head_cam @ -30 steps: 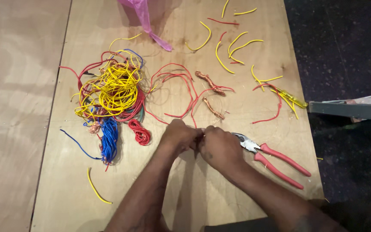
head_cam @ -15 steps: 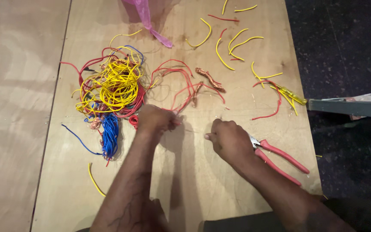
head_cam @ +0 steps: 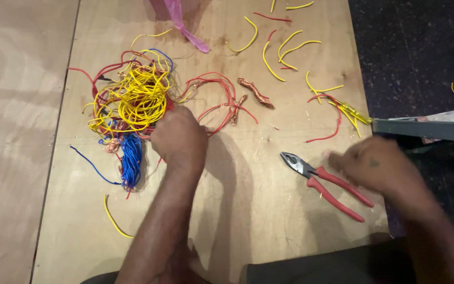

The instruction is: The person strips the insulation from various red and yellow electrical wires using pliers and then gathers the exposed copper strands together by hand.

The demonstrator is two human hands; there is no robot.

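Note:
My left hand (head_cam: 179,139) is a closed fist at the right edge of a tangle of yellow wire (head_cam: 137,100), and red wire (head_cam: 216,87) runs into the fist from the right. A blue wire bundle (head_cam: 131,160) lies just left of that hand. Blurred by motion, my right hand (head_cam: 379,168) is over the handles of red-handled pliers (head_cam: 316,176), which lie flat on the plywood board (head_cam: 248,226). Its fingers are too blurred to read. Two twisted bare copper strands (head_cam: 256,93) lie beyond the hands.
Short cut pieces of yellow wire (head_cam: 285,47) and red wire are scattered at the back right. Pink plastic (head_cam: 179,21) lies at the far edge. A grey metal bar (head_cam: 426,129) juts in from the right. One yellow offcut (head_cam: 114,221) lies near left.
The hands, together a second ago, have parted. My left hand moved left and away to the wire tangle. My right hand moved right, over the pliers' handles. The pliers have not moved.

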